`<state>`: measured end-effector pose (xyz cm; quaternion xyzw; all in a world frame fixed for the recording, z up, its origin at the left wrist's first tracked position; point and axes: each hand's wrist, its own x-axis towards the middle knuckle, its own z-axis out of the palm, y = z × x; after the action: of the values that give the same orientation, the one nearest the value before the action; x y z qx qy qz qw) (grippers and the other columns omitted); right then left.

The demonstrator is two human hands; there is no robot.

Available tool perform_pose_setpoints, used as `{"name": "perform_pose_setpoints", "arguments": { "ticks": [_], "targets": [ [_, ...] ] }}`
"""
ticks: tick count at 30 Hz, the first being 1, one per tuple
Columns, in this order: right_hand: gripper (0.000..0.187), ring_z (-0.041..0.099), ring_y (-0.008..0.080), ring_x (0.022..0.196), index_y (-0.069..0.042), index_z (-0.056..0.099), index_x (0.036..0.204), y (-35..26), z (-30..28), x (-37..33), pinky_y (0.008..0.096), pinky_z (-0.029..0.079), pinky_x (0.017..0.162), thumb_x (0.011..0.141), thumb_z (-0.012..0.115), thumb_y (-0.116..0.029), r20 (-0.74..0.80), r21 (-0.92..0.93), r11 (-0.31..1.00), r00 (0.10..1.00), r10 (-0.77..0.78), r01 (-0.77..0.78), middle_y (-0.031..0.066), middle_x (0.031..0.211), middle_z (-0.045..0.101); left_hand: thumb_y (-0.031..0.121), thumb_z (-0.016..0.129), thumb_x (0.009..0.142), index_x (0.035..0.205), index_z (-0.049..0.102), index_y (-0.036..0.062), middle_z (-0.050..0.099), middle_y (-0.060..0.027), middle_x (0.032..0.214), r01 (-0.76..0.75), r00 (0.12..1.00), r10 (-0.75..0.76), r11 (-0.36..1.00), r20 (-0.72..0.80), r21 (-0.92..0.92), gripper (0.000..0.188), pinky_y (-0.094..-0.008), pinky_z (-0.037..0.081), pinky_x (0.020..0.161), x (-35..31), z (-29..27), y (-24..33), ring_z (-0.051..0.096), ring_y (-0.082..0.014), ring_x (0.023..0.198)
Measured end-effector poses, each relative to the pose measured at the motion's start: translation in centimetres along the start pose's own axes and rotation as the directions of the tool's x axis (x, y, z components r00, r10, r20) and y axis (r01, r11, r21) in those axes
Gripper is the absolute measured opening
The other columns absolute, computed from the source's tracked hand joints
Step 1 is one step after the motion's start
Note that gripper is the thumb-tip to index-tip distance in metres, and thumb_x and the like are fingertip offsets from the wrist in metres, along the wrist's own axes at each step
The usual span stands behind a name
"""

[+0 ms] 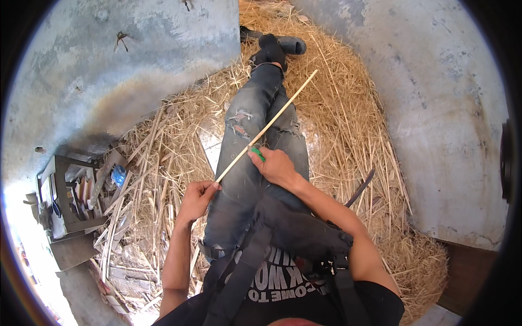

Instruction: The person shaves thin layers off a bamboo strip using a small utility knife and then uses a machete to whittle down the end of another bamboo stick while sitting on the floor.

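Left hand (197, 196): clenched around the near end of a thin pale stick (267, 126), fingers curled over it, just left of the near thigh.
Right hand (277, 166): grasping a small green-handled tool (258, 153), pressed against the stick partway along its length; whether a blade shows cannot be told, the tool is too small in the view.
Stick: runs slanting from the left hand, across the lap, up to the far right, its far tip free above the straw beside the shin.
Legs (255, 141): stretched out in torn grey jeans toward the far side, dark shoes (274, 46) at the far end of the straw.
Straw (348, 125): covers the ground on both sides of the legs, spreading widest on the right and thinning at its far edge.
Left edge: a grey concrete slab (109, 70) borders the straw, with a small wooden rack (68, 198) of odds and ends near left and split cane strips (125, 228) lying beside it.
Right edge: a curved concrete wall (451, 119) closes the straw in.
Dark curved blade (360, 187): lies on the straw, just right of the right forearm.
Open room: the stick's far half has free air over the straw; the near left is crowded with strips.
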<state>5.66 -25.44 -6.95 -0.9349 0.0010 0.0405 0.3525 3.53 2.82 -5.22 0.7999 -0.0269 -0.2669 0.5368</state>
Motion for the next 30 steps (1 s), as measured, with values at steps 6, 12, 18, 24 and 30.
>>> {"name": "perform_pose_setpoints", "arguments": {
  "ticks": [6,12,18,24,30],
  "targets": [
    [0.059,0.065,0.0483,0.071,-0.002,0.064,0.081,0.7,0.5,0.2,0.0570,0.051,0.066,0.100,0.052,-0.057,-0.041,0.001,1.000,0.999,-0.027,0.027,0.0273,0.066,0.063,0.024,0.060,0.102,0.093,0.073,-0.0016,0.047,0.0047,0.059,-0.018,1.000,0.018,1.000,0.007,0.021,0.030,-0.0265,0.032,0.053,0.3,0.1,1.2,0.041,-0.0051,0.057],
    [0.058,0.064,0.0493,0.064,-0.003,0.063,0.079,2.1,-0.3,2.3,0.0583,0.050,0.059,0.099,0.054,-0.057,-0.126,-0.090,0.994,0.990,-0.071,0.060,0.0255,0.062,0.062,0.021,0.061,0.101,0.095,0.075,-0.0013,0.054,0.0005,0.059,-0.051,0.996,0.056,0.996,-0.068,0.078,0.027,-0.0289,0.034,0.051,0.8,0.7,2.5,0.042,-0.0061,0.054],
    [0.062,0.064,0.0403,0.060,-0.002,0.069,0.086,8.3,-7.7,5.8,0.0488,0.049,0.058,0.100,0.050,-0.059,-0.221,0.234,0.903,0.885,0.411,-0.361,0.0252,0.066,0.064,0.023,0.060,0.102,0.095,0.074,-0.0010,0.050,0.0044,0.061,0.010,1.000,-0.012,0.995,0.023,0.100,0.029,-0.0264,0.034,0.053,-0.8,-0.7,1.3,0.043,-0.0047,0.058],
    [0.053,0.065,0.0452,0.067,-0.007,0.072,0.097,0.2,-5.0,1.0,0.0504,0.050,0.062,0.098,0.056,-0.057,-0.176,0.054,0.991,0.978,-0.110,0.121,0.0242,0.068,0.065,0.024,0.060,0.102,0.093,0.074,-0.0004,0.048,0.0057,0.061,-0.012,0.999,0.013,0.999,-0.033,0.039,0.029,-0.0263,0.032,0.052,-1.4,0.5,0.4,0.041,-0.0040,0.057],
    [0.058,0.066,0.0463,0.073,-0.002,0.070,0.091,0.0,-0.8,0.4,0.0515,0.052,0.069,0.100,0.053,-0.056,-0.022,0.088,0.996,1.000,0.009,-0.007,0.0263,0.071,0.065,0.022,0.063,0.101,0.093,0.074,-0.0014,0.051,0.0032,0.057,-0.015,1.000,0.014,0.999,-0.022,-0.037,0.027,-0.0279,0.032,0.050,-0.9,0.5,-0.1,0.041,-0.0048,0.054]
  ]
}}
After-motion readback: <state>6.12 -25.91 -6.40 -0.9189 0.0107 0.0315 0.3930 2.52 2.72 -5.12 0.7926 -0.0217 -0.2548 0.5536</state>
